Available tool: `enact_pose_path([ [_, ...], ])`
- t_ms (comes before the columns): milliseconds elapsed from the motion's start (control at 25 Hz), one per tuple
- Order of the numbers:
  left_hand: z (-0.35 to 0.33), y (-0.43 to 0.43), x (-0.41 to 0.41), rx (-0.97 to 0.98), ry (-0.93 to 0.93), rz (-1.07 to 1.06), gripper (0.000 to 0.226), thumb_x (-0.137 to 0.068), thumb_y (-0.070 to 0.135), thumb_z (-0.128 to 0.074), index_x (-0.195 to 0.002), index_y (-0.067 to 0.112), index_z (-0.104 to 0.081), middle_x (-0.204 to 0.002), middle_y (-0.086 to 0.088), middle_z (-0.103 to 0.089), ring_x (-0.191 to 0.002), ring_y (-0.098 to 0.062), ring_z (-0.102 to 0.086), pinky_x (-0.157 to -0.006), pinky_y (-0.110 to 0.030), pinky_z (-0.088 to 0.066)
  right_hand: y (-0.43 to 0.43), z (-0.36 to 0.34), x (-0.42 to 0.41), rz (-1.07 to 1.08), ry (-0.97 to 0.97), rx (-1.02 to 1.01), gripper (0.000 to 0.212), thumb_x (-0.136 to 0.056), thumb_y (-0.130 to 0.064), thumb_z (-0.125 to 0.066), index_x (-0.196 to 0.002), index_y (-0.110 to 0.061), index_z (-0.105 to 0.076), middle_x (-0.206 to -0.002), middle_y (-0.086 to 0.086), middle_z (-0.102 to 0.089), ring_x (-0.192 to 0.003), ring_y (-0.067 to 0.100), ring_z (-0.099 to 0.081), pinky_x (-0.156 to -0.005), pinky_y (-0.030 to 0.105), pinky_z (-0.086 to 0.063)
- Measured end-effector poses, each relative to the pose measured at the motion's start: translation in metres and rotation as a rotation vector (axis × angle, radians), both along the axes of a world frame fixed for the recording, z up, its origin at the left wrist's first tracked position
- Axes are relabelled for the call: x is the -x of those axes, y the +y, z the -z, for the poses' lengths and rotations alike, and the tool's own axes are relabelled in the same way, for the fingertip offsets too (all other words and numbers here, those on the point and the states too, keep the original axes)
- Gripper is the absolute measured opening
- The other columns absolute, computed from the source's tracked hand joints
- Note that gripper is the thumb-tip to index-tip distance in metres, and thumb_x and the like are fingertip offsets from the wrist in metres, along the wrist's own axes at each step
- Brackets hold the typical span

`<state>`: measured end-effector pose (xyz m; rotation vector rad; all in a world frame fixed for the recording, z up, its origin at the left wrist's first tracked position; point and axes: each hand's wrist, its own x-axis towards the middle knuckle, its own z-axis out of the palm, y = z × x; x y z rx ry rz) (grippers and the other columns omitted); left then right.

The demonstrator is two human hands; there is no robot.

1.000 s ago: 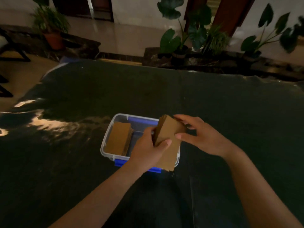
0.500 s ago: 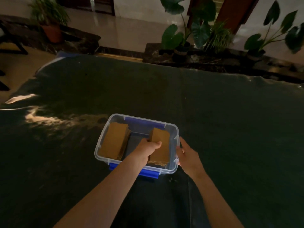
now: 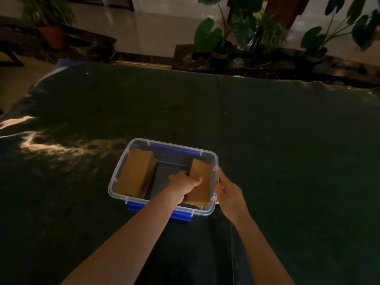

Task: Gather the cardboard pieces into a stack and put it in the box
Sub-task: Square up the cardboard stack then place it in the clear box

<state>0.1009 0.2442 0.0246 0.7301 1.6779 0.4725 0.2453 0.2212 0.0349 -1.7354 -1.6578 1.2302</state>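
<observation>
Left hand [image 3: 183, 185] grips brown cardboard stack [image 3: 200, 182] at right inside clear plastic box with blue latches [image 3: 164, 143]. Right hand [image 3: 227, 191], fingers open, touches box's right rim. Second cardboard stack [image 3: 133, 175] lies left inside. Dark tablecloth [image 3: 267, 130] beneath.

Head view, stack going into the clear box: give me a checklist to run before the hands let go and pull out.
1. Right stack inside the box walls: ok.
2. Stack lying flat on the box floor: cannot tell, the left hand covers its near left edge.
3. Left hand off the stack: not ok, fingers curl over its edge.
4. Right hand steadying the box's right rim: ok.
5. Left stack undisturbed, apart from the new one: ok.
6. Loose pieces on the tablecloth: none seen, ok.
</observation>
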Motion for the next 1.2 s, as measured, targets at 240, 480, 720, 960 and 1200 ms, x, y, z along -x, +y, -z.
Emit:
enact_pose_path([
  [240,0.007,-0.008,0.004,-0.185,0.215,0.291,0.053,-0.078,0.045,-0.063,-0.119,0.014,-0.046,-0.125,-0.012,-0.052,-0.112,-0.029,-0.051,-0.094,-0.041,-0.041,-0.010,-0.002,-0.006,-0.008,0.039,0.005,0.037,-0.095,-0.034,-0.037,-0.132,-0.035,-0.040,-0.081,-0.007,-0.064,-0.072,0.005,-0.064,-0.059,0.018,-0.051],
  [480,0.008,-0.014,0.007,-0.364,0.312,0.413,0.063,-0.079,0.043,-0.063,-0.131,0.020,-0.036,-0.127,-0.007,-0.052,-0.113,-0.025,-0.051,-0.091,-0.037,-0.041,-0.013,-0.003,-0.009,-0.012,0.099,0.005,0.032,-0.093,-0.036,-0.039,-0.125,-0.039,-0.045,-0.079,-0.013,-0.064,-0.071,0.001,-0.065,-0.058,0.015,-0.049],
  [720,0.012,-0.014,0.002,-0.301,0.419,0.520,0.063,-0.084,0.046,-0.053,-0.135,0.020,-0.027,-0.130,-0.011,-0.042,-0.114,-0.025,-0.046,-0.086,-0.035,-0.037,-0.017,0.006,-0.007,0.059,0.160,0.005,0.026,-0.093,-0.036,-0.040,-0.108,-0.057,-0.044,-0.076,-0.014,-0.065,-0.070,-0.012,-0.064,-0.048,0.008,-0.048],
  [960,0.010,-0.012,-0.004,-0.246,0.486,0.567,0.078,-0.085,0.056,-0.044,-0.141,0.013,-0.012,-0.137,-0.013,-0.035,-0.117,-0.027,-0.044,-0.095,-0.044,-0.040,-0.017,0.015,-0.008,0.088,0.192,0.002,0.034,-0.093,-0.036,-0.039,-0.106,-0.067,-0.033,-0.079,-0.015,-0.066,-0.074,-0.013,-0.064,-0.049,0.004,-0.047],
  [1200,0.008,-0.015,0.002,-0.202,0.405,0.487,0.103,-0.074,0.072,-0.043,-0.142,0.013,0.008,-0.141,-0.015,-0.033,-0.121,-0.032,-0.042,-0.097,-0.047,-0.039,-0.023,0.024,-0.011,0.105,0.326,0.029,0.043,-0.093,-0.034,-0.045,-0.134,-0.040,-0.036,-0.085,-0.019,-0.069,-0.077,-0.011,-0.065,-0.053,0.005,-0.049],
])
